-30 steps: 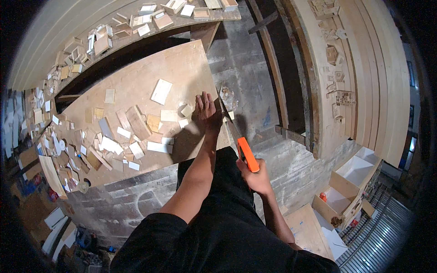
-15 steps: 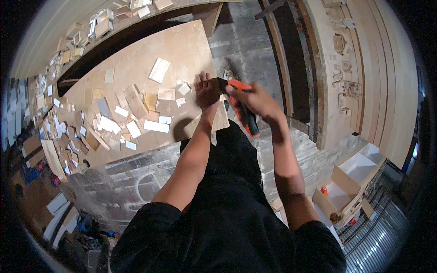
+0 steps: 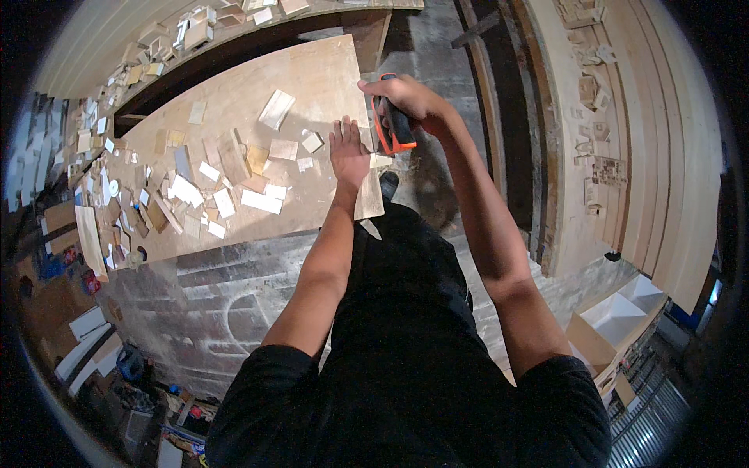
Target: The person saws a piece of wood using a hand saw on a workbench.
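The right grip (image 3: 415, 97) wraps the orange-and-black handsaw handle (image 3: 399, 126), at two o'clock from the left grip (image 3: 349, 154), which lies flat and outspread on the plywood surface (image 3: 308, 74). The handsaw's blade is hidden.

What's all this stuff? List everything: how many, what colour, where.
Table: one, tan, left of centre.
Wood pieces: many, tan to brown, on the table.
White pieces: several, white, among them.
Far bench: one, tan, top left.
Small boxes: many, mostly tan, on it.
Right bench: one, tan, right.
Wood parts: many, tan, on it.
Planks: several, tan, far right.
Open box: at least one, tan, white inside, lower right.
Ribbed metal: one patch, grey, bottom right.
Clutter: many, mixed, lower left.
Floor: one, grey, beneath.
Saw: one, orange and black handle, table's right edge.
Left hand: one, bare, flat on the table.
Right hand: one, bare, gripping the saw.
Clothes: one set, black, bottom centre.
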Available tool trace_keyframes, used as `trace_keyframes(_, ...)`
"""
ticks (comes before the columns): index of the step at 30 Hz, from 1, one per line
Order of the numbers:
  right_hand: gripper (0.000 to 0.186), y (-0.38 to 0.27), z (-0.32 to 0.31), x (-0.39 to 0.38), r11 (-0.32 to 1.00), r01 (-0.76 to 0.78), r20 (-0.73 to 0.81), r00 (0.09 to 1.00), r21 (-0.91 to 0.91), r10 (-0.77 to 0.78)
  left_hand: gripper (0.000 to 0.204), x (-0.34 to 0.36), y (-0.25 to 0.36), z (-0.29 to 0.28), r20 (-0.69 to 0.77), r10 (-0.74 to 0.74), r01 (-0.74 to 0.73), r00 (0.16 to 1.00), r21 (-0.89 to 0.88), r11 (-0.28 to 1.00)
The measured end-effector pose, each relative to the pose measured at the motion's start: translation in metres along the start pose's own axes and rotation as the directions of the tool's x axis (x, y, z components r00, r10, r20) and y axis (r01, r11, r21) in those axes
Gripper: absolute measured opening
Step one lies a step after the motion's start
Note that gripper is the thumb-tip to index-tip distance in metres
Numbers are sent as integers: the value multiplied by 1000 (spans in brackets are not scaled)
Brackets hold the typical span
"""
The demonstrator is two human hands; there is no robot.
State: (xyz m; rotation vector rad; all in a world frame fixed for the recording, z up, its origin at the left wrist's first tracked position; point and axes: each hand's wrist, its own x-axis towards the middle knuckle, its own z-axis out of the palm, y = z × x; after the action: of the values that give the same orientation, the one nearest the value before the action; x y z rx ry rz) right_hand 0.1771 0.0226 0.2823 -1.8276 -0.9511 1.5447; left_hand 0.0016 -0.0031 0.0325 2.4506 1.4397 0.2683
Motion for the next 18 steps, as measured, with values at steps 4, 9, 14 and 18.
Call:
trace_keyframes(4,50,11,2,-4,997,52,-12,999,54,-52,64,2,0,-3,32,18,-21,999,74,997)
trace_keyframes(9,48,15,8,-29,1000,27,19,999,12,-27,63,3,-4,-1,45,15,-17,999,56,998)
trace_keyframes(14,49,16,20,-65,999,-4,-58,998,-33,3,60,0,1,-4,-68,38,-41,997,-45,998)
trace_keyframes(18,55,33,26,-85,1000,-24,-94,995,-4,23,61,-1,-8,9,-123,48,-56,991,-61,997)
